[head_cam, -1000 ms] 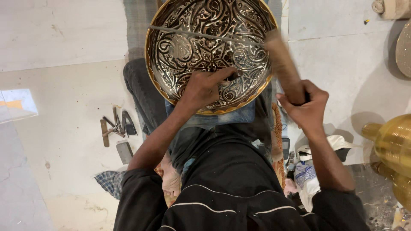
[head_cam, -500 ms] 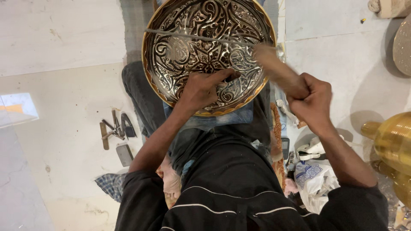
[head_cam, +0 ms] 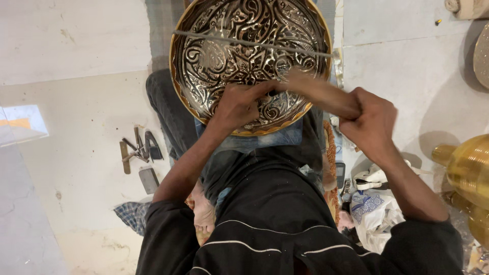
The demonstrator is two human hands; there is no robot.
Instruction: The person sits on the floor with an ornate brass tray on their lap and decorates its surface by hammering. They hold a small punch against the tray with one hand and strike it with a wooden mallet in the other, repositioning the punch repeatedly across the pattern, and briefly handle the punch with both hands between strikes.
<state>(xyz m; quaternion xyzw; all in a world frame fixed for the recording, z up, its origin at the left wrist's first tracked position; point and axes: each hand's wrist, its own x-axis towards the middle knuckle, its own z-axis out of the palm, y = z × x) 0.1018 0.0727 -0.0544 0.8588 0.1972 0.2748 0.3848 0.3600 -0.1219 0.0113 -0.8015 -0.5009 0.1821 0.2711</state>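
Two hands mid-chasing on round engraved metal tray (head_cam: 249, 56) propped on the lap: left hand (head_cam: 238, 104) pinches something small, unclear, against the tray, right hand (head_cam: 371, 121) clenched on blurred wooden mallet (head_cam: 318, 93); next strike needs steady aim.
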